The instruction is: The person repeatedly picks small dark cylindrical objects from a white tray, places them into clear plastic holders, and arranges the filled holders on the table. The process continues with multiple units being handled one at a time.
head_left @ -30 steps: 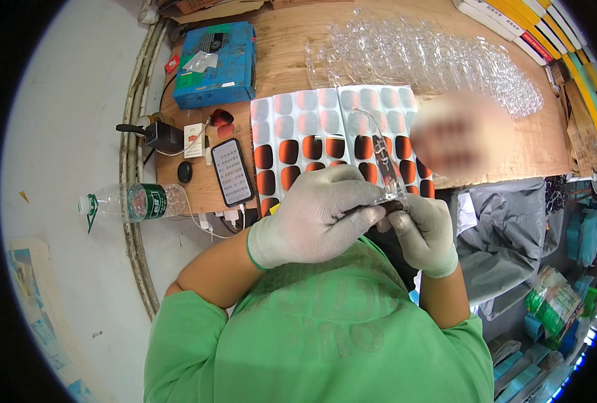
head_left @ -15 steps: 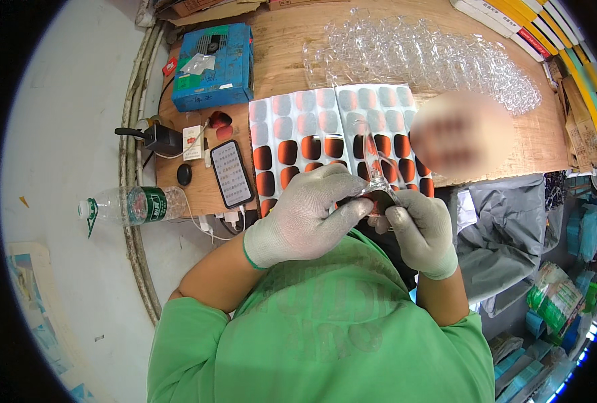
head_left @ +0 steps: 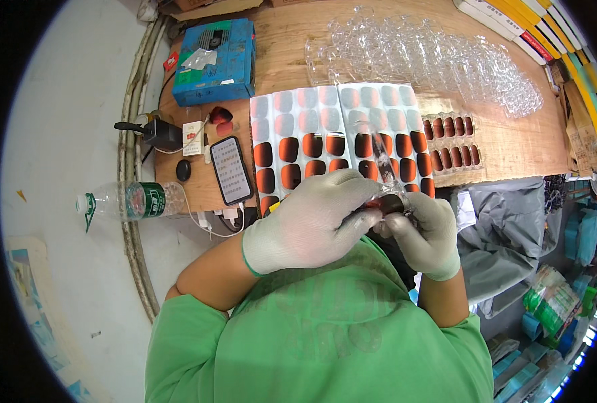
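My left hand (head_left: 312, 221), in a pale knit work glove, is closed on one side of a pair of clear-framed sunglasses (head_left: 384, 161). My right hand (head_left: 427, 236), gloved too, grips the other side, its thumb against the lower edge. A dark tinted lens (head_left: 392, 203) shows at the front between my fingers; one clear temple arm points away from me. Part of the front is hidden by my fingers. Just beyond my hands lie white sheets (head_left: 301, 150) bearing rows of lenses, red-to-black ones (head_left: 289, 148) nearer and greyish or pinkish ones (head_left: 308, 121) farther off.
A heap of clear glasses frames (head_left: 419, 57) covers the back right. Sunglasses with dark lenses (head_left: 454, 126) stand in rows right of the sheets. Leftward are a phone (head_left: 232, 171), a blue box (head_left: 214, 64), a charger (head_left: 164, 136), loose lenses (head_left: 223, 121) and a plastic bottle (head_left: 134, 201).
The sunglasses have turned slightly, showing more of the dark lens. My right thumb has shifted inward along the lower edge, and my left hand has moved slightly right.
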{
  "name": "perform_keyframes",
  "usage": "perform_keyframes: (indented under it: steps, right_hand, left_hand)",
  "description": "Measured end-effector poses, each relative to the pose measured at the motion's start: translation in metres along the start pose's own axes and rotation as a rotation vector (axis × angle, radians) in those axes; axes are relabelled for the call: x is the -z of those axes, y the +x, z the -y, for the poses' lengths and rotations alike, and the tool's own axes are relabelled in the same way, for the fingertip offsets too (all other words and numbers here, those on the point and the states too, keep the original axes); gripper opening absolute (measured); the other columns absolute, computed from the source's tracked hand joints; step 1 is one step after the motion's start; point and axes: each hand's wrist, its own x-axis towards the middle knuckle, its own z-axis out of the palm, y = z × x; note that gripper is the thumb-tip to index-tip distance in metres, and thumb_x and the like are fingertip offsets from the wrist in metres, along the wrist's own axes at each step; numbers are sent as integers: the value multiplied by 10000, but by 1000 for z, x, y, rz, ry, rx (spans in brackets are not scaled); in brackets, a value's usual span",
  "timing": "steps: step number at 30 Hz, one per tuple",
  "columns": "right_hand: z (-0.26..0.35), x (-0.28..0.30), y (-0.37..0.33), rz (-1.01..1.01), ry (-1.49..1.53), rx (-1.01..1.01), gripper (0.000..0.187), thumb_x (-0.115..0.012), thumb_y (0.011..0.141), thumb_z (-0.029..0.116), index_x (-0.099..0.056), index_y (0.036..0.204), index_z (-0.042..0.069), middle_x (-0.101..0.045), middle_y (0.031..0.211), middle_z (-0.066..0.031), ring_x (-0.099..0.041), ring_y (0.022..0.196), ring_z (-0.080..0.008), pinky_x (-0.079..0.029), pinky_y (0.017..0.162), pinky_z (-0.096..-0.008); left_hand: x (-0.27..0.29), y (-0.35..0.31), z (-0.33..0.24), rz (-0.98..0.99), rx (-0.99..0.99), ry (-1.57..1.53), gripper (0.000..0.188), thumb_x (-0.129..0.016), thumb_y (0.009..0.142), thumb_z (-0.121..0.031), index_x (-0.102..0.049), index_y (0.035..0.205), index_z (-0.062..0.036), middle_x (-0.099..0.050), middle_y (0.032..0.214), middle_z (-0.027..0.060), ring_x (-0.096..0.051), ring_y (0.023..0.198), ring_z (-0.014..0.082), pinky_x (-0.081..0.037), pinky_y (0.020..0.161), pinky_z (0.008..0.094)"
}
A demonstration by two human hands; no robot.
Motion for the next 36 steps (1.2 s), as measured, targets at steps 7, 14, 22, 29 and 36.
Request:
perform_keyframes:
  steps: [7, 14, 22, 29, 36]
  right_hand:
    - [-3, -4, 8, -173, -171, 45, 145, -654, 868, 31, -692, 1000, -16, -688, 745, -169, -706, 648, -292, -534, 599, -335]
    - [-38, 52, 26, -157, -462, 38, 121, -654, 889, 61, -689, 999, 24, -660, 748, -200, -684, 683, -366, -535, 613, -419]
    - [-203, 259, 74, -421, -949, -568, 294, -538, 950, 231, -688, 1075, 11, -682, 1033, -279, -649, 988, -458, -511, 881, -518]
    - [-187, 210, 77, -629, -1075, -328, 323, -559, 939, 241, -692, 1094, -9, -688, 1109, -253, -652, 1057, -419, -513, 933, -485]
    - [-97, 28, 89, -71, -817, 0, 345, -700, 862, 302, -675, 1089, 43, -642, 971, -151, -611, 976, -355, -489, 886, -467]
  left_hand:
    - [-6, 15, -5, 40, 148, 233, 188, -699, 858, -109, -678, 1013, -5, -615, 827, 170, -616, 720, 348, -494, 634, 419]
    - [-13, 60, 60, 223, 102, 312, 323, -715, 833, -144, -676, 1133, -30, -684, 983, 171, -681, 908, 332, -543, 815, 408]
    - [70, 176, 339, -64, 745, 649, 783, -655, 755, -85, -383, 1480, 31, -681, 1118, 252, -659, 1063, 406, -532, 880, 432]
    - [97, 173, 290, -471, 783, 87, 519, -660, 812, -124, -525, 1286, 38, -641, 833, 131, -612, 671, 172, -484, 587, 317]
    - [46, 126, 141, -541, 338, 148, 410, -645, 949, -208, -584, 1261, 51, -723, 1014, 141, -679, 907, 173, -527, 837, 294]
